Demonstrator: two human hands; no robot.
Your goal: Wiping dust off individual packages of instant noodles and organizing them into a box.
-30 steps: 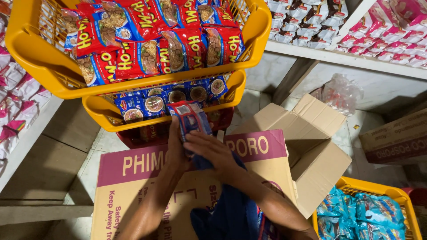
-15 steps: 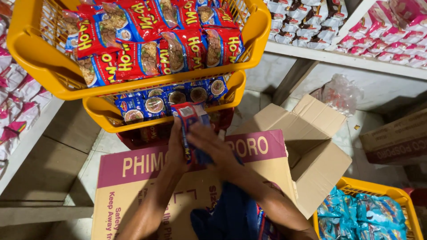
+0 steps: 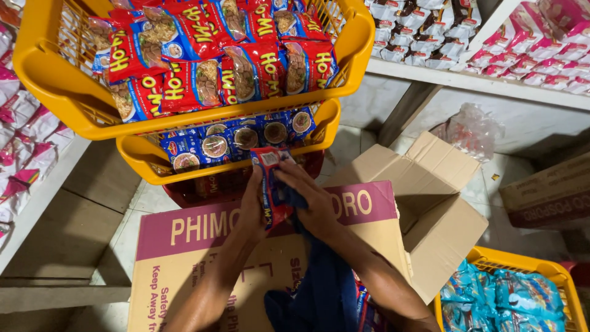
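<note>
While both hands (image 3: 289, 203) pinch packets (image 3: 270, 184) at frame centre, loose fingers risk dropping them onto the box (image 3: 184, 246).

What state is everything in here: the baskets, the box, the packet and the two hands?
Top yellow basket: full of red packets.
Middle yellow basket: holds blue packets.
Cardboard box: flaps open.
Red and blue packet: held upright between both hands.
Left hand: gripping the packet.
Right hand: gripping the packet.
</note>
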